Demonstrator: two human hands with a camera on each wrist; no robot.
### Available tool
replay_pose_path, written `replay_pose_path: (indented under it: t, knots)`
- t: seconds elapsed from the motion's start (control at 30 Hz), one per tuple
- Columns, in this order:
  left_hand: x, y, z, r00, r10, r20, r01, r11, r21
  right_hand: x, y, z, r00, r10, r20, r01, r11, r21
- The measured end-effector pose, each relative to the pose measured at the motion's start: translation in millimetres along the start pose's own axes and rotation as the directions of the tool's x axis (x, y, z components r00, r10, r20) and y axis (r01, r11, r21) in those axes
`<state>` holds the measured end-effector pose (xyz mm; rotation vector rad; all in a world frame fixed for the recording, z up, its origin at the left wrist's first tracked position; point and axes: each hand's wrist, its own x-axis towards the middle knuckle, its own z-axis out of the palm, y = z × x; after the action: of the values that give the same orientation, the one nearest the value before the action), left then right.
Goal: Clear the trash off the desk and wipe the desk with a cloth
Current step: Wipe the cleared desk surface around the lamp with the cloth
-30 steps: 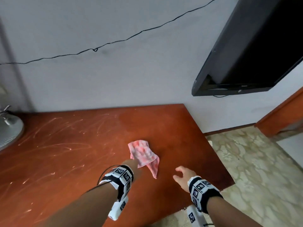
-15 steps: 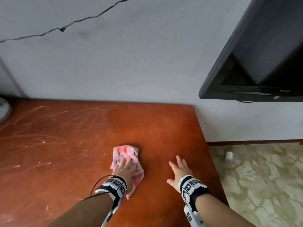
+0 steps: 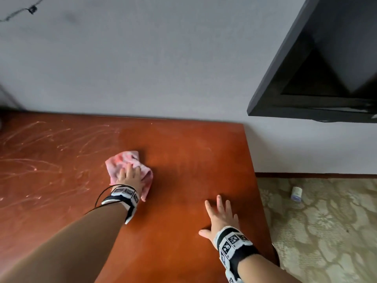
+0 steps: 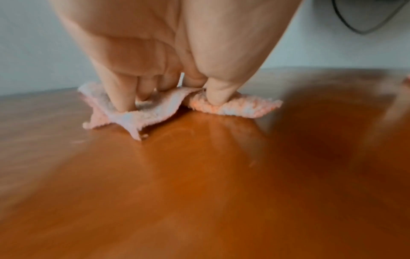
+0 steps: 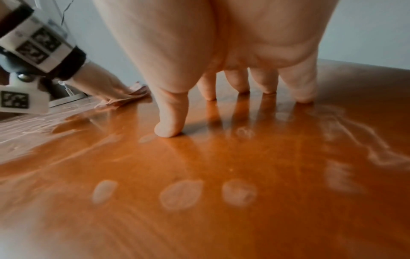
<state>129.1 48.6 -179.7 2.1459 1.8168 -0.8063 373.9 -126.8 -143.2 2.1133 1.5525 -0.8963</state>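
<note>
A crumpled pink and white cloth (image 3: 124, 160) (image 4: 235, 107) lies on the reddish-brown wooden desk (image 3: 183, 152), a little left of its middle. My left hand (image 3: 130, 174) (image 4: 168, 98) presses down on the cloth with straight fingers (image 4: 123, 103). My right hand (image 3: 219, 216) (image 5: 233, 108) lies flat on the bare desk near its right edge, fingers spread and fingertips (image 5: 168, 129) touching the wood. In the right wrist view the left hand (image 5: 111, 87) and the cloth (image 5: 124, 99) sit at the left.
Dusty streaks (image 3: 40, 152) cover the desk's left part; smudges and fingerprints (image 5: 182, 194) mark the wood near my right hand. A dark flat screen (image 3: 326, 68) hangs on the wall at the upper right. A small white item (image 3: 296, 193) lies on the patterned floor.
My left hand has pushed the cloth farther from me across the desk. My right hand went from hovering to lying flat on the wood with its fingers spread.
</note>
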Motion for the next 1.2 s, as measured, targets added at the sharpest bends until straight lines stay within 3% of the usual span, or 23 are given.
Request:
replay_pose_path:
  t: [0.1,0.27,0.3,0.37,0.53,0.63,0.73,0.8,0.9,1.0,1.03,1.13,1.2]
  knots:
    - [-31.9,-5.7,17.3,0.991,0.051,0.127,-0.083,0.962,0.259,0.5,-0.7,-1.3,1.000,-0.003,0.025,0.003,1.000,0.004]
    - [-98.5,79.8,18.1,0.928,0.338,0.159,-0.374,0.853,0.365,0.5,-0.5,-1.5,0.999,-0.013,0.032,0.013,1.000,-0.002]
    - [-100.1,99.7,15.0,0.925,0.353,0.143,-0.381,0.860,0.341,0.2,-0.2,-1.9,0.999,-0.014,0.031,0.014,1.000,-0.003]
    - [-75.8,131.8,8.7,0.938,0.333,0.093,-0.345,0.916,0.206,0.6,0.5,-2.2,0.999,-0.019,0.029,0.018,1.000,0.003]
    - [-2.4,168.9,-23.0,0.948,0.318,-0.019,-0.316,0.947,0.049,1.9,0.4,-0.1,0.999,-0.003,0.033,0.003,1.000,0.020]
    - [14.5,137.1,-36.7,0.979,0.203,-0.018,-0.203,0.978,-0.036,1.1,-0.1,-0.6,0.999,0.001,0.041,0.000,1.000,-0.003]
    - [39.2,60.7,-3.7,1.000,0.023,0.021,-0.023,1.000,0.001,0.6,-1.6,-2.2,0.999,0.005,0.047,-0.004,1.000,-0.008]
    - [24.8,20.0,24.9,1.000,-0.025,0.001,0.025,1.000,0.015,0.8,-2.0,-2.6,0.999,0.004,0.051,-0.003,1.000,-0.005]
    - [-46.0,26.9,53.4,0.998,-0.061,0.011,0.061,0.997,-0.037,2.1,-2.6,-2.8,0.998,0.005,0.060,-0.004,1.000,-0.010]
    - [-117.0,73.9,82.3,0.989,0.145,-0.028,-0.146,0.987,-0.072,2.0,-3.1,-3.4,0.998,0.004,0.056,-0.002,1.000,-0.022]
    - [-133.0,87.8,80.9,0.987,0.156,0.026,-0.152,0.981,-0.118,2.3,-3.0,-3.0,0.999,0.005,0.052,-0.003,1.000,-0.027]
    - [-151.1,104.5,74.0,0.982,0.188,0.009,-0.184,0.968,-0.172,2.6,-1.9,-3.0,1.000,0.011,0.027,-0.010,0.999,-0.034]
    - [-139.2,86.9,67.7,0.987,0.158,0.023,-0.155,0.984,-0.085,1.1,-2.7,-2.9,1.000,0.012,0.014,-0.012,0.999,-0.041]
